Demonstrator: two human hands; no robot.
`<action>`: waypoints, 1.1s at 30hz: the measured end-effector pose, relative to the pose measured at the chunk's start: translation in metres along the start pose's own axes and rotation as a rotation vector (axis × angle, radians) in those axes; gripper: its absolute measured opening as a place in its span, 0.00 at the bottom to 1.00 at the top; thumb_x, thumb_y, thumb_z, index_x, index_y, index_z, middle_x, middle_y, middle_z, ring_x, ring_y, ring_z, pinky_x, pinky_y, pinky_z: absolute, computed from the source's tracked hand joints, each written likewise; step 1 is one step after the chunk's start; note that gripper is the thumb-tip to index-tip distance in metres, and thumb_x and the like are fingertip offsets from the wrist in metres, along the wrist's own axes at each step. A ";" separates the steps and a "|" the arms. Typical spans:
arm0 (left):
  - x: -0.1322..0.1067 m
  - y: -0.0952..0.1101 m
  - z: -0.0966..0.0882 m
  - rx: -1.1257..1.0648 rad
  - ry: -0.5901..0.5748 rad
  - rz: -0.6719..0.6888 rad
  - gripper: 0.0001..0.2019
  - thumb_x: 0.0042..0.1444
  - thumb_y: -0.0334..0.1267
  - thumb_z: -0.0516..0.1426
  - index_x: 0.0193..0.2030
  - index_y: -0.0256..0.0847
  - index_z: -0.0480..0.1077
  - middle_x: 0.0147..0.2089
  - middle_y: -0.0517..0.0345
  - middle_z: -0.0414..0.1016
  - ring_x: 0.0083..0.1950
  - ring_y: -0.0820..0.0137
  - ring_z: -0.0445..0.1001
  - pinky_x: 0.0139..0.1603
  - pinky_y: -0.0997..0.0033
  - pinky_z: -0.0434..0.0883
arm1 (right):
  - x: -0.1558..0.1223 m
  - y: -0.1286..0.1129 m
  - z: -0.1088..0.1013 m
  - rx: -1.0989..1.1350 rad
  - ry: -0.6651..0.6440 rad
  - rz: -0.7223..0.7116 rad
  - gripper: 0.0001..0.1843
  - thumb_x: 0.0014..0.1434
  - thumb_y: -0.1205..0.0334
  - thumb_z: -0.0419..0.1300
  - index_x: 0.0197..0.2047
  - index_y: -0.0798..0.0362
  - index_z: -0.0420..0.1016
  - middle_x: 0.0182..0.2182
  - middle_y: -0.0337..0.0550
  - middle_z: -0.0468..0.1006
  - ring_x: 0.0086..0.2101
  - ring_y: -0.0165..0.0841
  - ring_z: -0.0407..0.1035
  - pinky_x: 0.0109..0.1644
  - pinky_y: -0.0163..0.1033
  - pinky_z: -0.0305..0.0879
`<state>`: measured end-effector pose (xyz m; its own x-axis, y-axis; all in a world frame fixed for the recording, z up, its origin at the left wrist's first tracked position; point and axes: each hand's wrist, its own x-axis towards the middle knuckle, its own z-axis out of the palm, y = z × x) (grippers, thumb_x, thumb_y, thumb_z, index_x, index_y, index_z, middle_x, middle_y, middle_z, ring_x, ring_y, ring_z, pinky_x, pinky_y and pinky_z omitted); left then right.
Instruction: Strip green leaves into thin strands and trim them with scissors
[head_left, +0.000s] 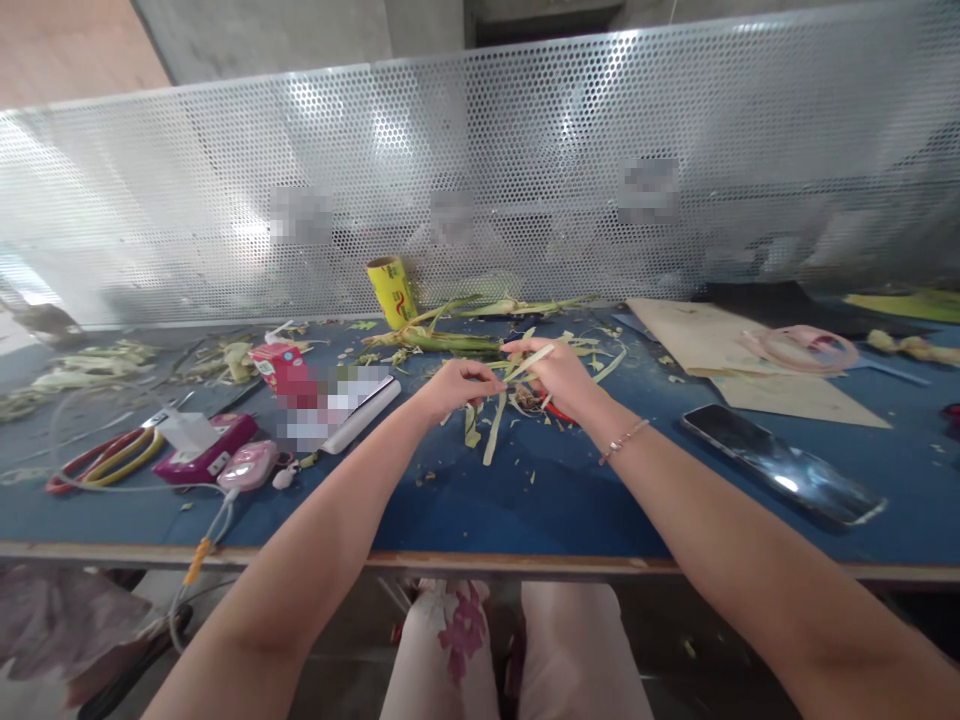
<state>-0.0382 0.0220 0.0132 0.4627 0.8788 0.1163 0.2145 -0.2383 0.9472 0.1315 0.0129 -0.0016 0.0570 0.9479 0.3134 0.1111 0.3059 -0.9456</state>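
Observation:
At the middle of the table, my left hand (456,388) is closed, thumb and fingertips pinching a pale green husk-like strip (493,435) whose end hangs down toward the table. Close beside it, my right hand (564,378) is closed on another flat, pale strip (531,362) that slants up between the fingers. The fingertips of both hands nearly meet. Under my right hand shows part of a red object (556,408), mostly hidden, beside a small brownish tangle (527,400). Shredded strips and scraps lie around both hands.
Behind my hands lie long green stalks (457,342) and a yellow tube (392,292). Left are a red carton (279,365), a purple power strip (206,450) and cables. Right are a phone (780,465), brown sheets (690,340) and a pink tape roll (806,348). A perforated metal screen (525,150) stands behind.

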 end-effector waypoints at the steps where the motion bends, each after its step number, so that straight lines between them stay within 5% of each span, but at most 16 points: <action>1: 0.000 0.000 0.000 -0.041 0.005 -0.005 0.10 0.38 0.38 0.66 0.22 0.35 0.72 0.19 0.61 0.67 0.20 0.80 0.63 0.23 0.76 0.61 | 0.000 -0.002 0.001 0.068 -0.001 0.017 0.19 0.42 0.68 0.53 0.39 0.54 0.77 0.32 0.42 0.74 0.18 0.21 0.52 0.19 0.31 0.46; 5: -0.002 0.004 0.001 -0.259 -0.006 0.000 0.10 0.36 0.33 0.65 0.20 0.33 0.68 0.28 0.57 0.72 0.25 0.78 0.70 0.31 0.74 0.68 | -0.002 -0.007 0.002 0.260 -0.020 0.048 0.18 0.42 0.69 0.54 0.38 0.56 0.75 0.32 0.42 0.73 0.17 0.19 0.48 0.19 0.30 0.44; 8: -0.003 0.006 0.001 -0.350 0.004 0.009 0.10 0.37 0.29 0.64 0.18 0.32 0.64 0.34 0.56 0.73 0.25 0.79 0.71 0.33 0.74 0.70 | 0.002 -0.004 0.000 0.285 -0.041 0.036 0.18 0.43 0.69 0.54 0.40 0.56 0.73 0.34 0.43 0.73 0.19 0.20 0.51 0.22 0.31 0.52; 12: -0.002 0.008 0.000 -0.451 0.059 -0.006 0.09 0.42 0.27 0.61 0.20 0.33 0.64 0.25 0.59 0.71 0.25 0.79 0.72 0.31 0.77 0.69 | 0.010 0.006 -0.005 0.040 0.130 -0.077 0.18 0.49 0.65 0.53 0.46 0.54 0.69 0.42 0.48 0.69 0.33 0.30 0.65 0.36 0.39 0.66; 15: 0.000 0.008 -0.003 -0.546 0.147 -0.019 0.09 0.45 0.31 0.61 0.21 0.34 0.64 0.19 0.61 0.67 0.25 0.78 0.71 0.30 0.79 0.68 | 0.009 0.008 -0.011 -0.330 0.342 -0.376 0.21 0.48 0.67 0.56 0.48 0.53 0.66 0.48 0.53 0.62 0.47 0.41 0.61 0.47 0.49 0.65; 17: 0.002 0.007 -0.004 -0.603 0.181 -0.020 0.10 0.47 0.33 0.61 0.22 0.34 0.64 0.20 0.62 0.66 0.25 0.78 0.71 0.29 0.79 0.68 | 0.004 0.006 -0.013 -0.539 0.277 -0.625 0.23 0.48 0.70 0.57 0.49 0.52 0.64 0.49 0.53 0.59 0.52 0.43 0.58 0.53 0.52 0.62; 19: 0.003 0.007 -0.005 -0.639 0.196 -0.030 0.08 0.48 0.34 0.60 0.24 0.34 0.65 0.21 0.62 0.67 0.25 0.78 0.71 0.30 0.79 0.68 | -0.003 0.003 -0.011 -0.677 0.071 -0.797 0.23 0.50 0.70 0.57 0.50 0.50 0.63 0.49 0.52 0.59 0.52 0.42 0.58 0.55 0.51 0.61; 23: 0.005 0.006 -0.006 -0.668 0.217 -0.063 0.07 0.49 0.33 0.59 0.24 0.35 0.65 0.21 0.63 0.67 0.24 0.80 0.69 0.30 0.79 0.68 | -0.010 0.005 -0.001 -0.879 -0.263 -0.915 0.21 0.55 0.70 0.55 0.52 0.47 0.63 0.50 0.50 0.60 0.51 0.41 0.59 0.53 0.50 0.62; 33: 0.002 0.006 -0.005 -0.680 0.144 -0.118 0.02 0.47 0.30 0.59 0.26 0.34 0.69 0.22 0.60 0.70 0.24 0.79 0.69 0.28 0.78 0.66 | -0.016 0.001 0.007 -1.071 -0.166 -0.960 0.10 0.60 0.61 0.54 0.41 0.48 0.75 0.51 0.50 0.65 0.51 0.44 0.57 0.54 0.53 0.55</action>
<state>-0.0401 0.0244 0.0210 0.3408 0.9401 -0.0048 -0.3506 0.1318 0.9272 0.1241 -0.0017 -0.0085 -0.5705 0.4413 0.6926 0.7189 0.6762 0.1613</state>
